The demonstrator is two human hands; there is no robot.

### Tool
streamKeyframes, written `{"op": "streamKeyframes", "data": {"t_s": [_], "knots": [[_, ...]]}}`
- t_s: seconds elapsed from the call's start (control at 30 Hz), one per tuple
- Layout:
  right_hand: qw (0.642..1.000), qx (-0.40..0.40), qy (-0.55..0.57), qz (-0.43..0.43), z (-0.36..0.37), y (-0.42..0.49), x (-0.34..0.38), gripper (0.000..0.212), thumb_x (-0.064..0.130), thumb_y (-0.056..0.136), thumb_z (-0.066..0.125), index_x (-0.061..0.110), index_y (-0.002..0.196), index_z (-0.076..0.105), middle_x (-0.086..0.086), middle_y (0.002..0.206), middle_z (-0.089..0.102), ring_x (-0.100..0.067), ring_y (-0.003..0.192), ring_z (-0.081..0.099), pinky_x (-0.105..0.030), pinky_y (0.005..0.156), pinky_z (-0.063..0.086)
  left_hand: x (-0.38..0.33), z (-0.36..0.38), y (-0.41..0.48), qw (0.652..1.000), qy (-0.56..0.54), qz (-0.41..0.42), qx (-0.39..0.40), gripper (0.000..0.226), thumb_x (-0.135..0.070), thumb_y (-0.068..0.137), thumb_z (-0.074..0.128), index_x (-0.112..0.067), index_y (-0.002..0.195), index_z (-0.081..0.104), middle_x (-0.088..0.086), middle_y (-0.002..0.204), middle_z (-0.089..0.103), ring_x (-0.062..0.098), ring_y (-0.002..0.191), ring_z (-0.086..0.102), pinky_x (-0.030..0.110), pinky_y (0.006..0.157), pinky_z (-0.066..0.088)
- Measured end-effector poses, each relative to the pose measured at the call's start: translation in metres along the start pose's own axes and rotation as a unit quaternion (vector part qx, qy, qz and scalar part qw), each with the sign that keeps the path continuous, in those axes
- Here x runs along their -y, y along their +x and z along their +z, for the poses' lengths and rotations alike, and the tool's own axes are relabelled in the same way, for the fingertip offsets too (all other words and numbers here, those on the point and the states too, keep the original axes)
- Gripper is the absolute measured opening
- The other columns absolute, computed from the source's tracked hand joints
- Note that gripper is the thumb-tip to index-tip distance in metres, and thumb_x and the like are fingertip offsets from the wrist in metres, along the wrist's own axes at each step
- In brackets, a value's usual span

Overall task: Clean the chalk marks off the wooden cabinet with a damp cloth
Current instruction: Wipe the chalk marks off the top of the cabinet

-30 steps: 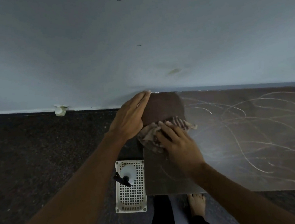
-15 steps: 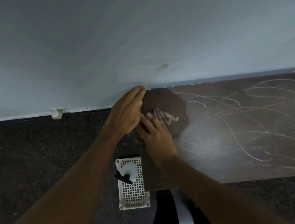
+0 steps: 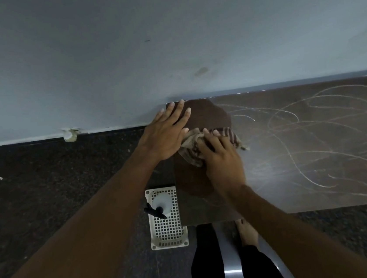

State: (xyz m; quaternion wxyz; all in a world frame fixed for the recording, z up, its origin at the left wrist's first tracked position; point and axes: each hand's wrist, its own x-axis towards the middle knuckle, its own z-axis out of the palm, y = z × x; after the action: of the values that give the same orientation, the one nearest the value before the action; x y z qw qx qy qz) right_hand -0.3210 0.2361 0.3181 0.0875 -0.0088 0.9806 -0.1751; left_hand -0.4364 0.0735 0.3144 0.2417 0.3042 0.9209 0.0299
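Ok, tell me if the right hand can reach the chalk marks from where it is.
Probably yes: the right hand presses the cloth beside the chalk marks, and nothing lies between them on the cabinet.

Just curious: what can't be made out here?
Head view:
- The right edge cuts off the dark wooden cabinet top and its white chalk scribbles.
- The right hand hides part of the striped cloth.
- The flat left hand covers the cabinet's corner.
- White spray bottle in the white mesh basket: fill level too small.
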Motion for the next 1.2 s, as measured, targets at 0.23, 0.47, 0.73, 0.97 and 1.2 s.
{"op": "streamKeyframes", "data": {"t_s": [0.23,0.47,0.73,0.97,1.2], "knots": [[0.994,0.055,0.026,-0.095,0.031,-0.066,0.038,0.046,0.023,0.08,0.061,0.019,0.125,0.067,-0.008,0.144,0.054,-0.033,0.132,0.049,-0.047,0.106,0.043,-0.006,-0.007,0.004,0.999,0.031,-0.014,0.042,0.067,-0.047,0.107,0.025,-0.016,0.159,-0.003,0.009,0.166,-0.013,0.028,0.155,-0.008,0.04,0.127,0.0],[0.986,0.079,0.011,-0.146,0.03,-0.13,0.008,0.047,0.018,0.075,0.06,0.024,0.121,0.069,-0.004,0.143,0.056,-0.026,0.133,0.046,-0.045,0.096,0.053,-0.012,0.001,0.003,0.994,0.065,-0.025,0.082,0.104,-0.072,0.092,0.038,-0.013,0.156,-0.019,0.013,0.162,-0.028,0.031,0.152,-0.021,0.045,0.127,-0.001],[0.997,0.031,0.008,0.072,0.009,-0.054,0.004,0.055,0.012,0.079,0.07,0.019,0.132,0.06,-0.009,0.147,0.049,-0.036,0.134,0.042,-0.051,0.102,0.047,-0.02,0.007,0.0,0.994,0.083,-0.045,0.057,0.11,-0.07,0.09,0.045,-0.01,0.155,-0.02,0.015,0.161,-0.028,0.034,0.151,-0.021,0.045,0.124,-0.005],[0.997,0.038,0.052,-0.036,0.037,-0.109,0.041,0.04,0.026,0.079,0.07,0.018,0.118,0.068,-0.009,0.136,0.059,-0.032,0.124,0.053,-0.046,0.098,0.052,-0.032,0.002,-0.005,0.996,0.062,-0.053,0.03,0.113,-0.07,0.085,0.053,-0.006,0.158,-0.005,0.016,0.165,-0.014,0.035,0.154,-0.008,0.045,0.125,0.002],[0.999,0.019,0.0,-0.048,0.022,-0.149,-0.025,0.043,0.026,0.079,0.06,0.017,0.121,0.069,-0.009,0.141,0.057,-0.034,0.127,0.051,-0.045,0.096,0.05,-0.049,0.031,-0.025,0.999,0.004,-0.032,0.039,0.111,-0.075,0.088,0.042,-0.009,0.156,-0.016,0.017,0.161,-0.028,0.035,0.149,-0.025,0.047,0.123,-0.004]]}}
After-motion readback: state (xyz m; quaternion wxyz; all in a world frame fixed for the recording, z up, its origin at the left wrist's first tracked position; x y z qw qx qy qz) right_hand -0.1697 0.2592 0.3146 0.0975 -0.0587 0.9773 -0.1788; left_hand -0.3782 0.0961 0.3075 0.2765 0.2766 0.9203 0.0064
